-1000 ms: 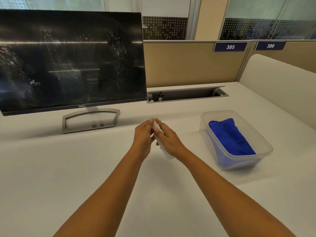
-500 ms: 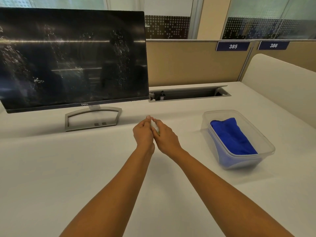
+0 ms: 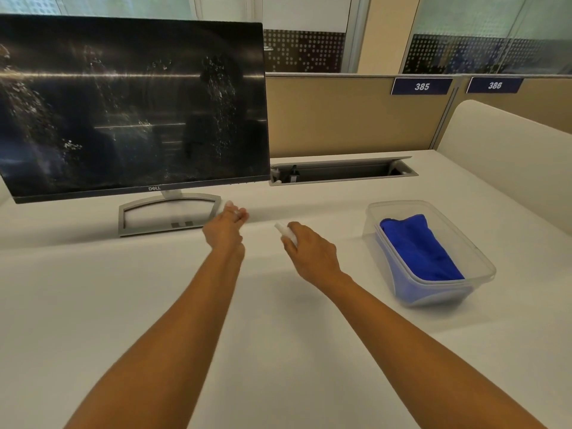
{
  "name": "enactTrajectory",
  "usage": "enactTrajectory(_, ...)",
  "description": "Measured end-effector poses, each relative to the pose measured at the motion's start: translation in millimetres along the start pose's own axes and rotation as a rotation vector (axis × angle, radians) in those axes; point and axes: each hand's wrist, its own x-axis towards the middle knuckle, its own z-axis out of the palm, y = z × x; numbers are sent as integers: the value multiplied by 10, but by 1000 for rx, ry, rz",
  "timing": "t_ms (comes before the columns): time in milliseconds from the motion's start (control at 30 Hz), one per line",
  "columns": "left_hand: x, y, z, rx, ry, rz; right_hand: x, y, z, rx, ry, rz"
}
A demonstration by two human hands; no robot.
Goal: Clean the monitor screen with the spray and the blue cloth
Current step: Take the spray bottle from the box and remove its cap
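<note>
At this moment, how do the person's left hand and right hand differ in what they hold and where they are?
The right hand is closed around a small white spray bottle; whether the blurred left hand holds anything cannot be told. The left hand is close to the monitor stand, while the right hand is nearer the clear tub with the blue cloth. The left hand's fingers look loosely spread; the right hand's are curled. Both reach forward above the white desk.

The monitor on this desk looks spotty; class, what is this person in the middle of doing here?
A person is cleaning it. The right hand holds a small white spray bottle above the desk; the left hand is apart from it, blurred, near the monitor stand. The screen carries droplets and streaks, not yet wiped. The blue cloth lies untouched in a clear plastic tub.
</note>
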Motion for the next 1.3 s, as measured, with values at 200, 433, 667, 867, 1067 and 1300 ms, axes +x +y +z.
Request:
enactTrajectory(200,-7,-181,-112,177,-13,94,128,56,-4,296,-61,71)
enactTrajectory(433,71,-450,-191,495,-103,262,205,111,4,637,-41,205)
enactTrajectory(667,147,-672,-358,838,-211,430,292,168,111,685,85,286)
enactTrajectory(867,187,-716,-375,1028,-188,480,313,206,168,656,80,299)
enactTrajectory(1067,205,-779,-435,1099,-201,546,255,224,206,639,81,291)
enactTrajectory(1300,4,-863,-394,1035,-48,721,142,346,45,516,246,280)
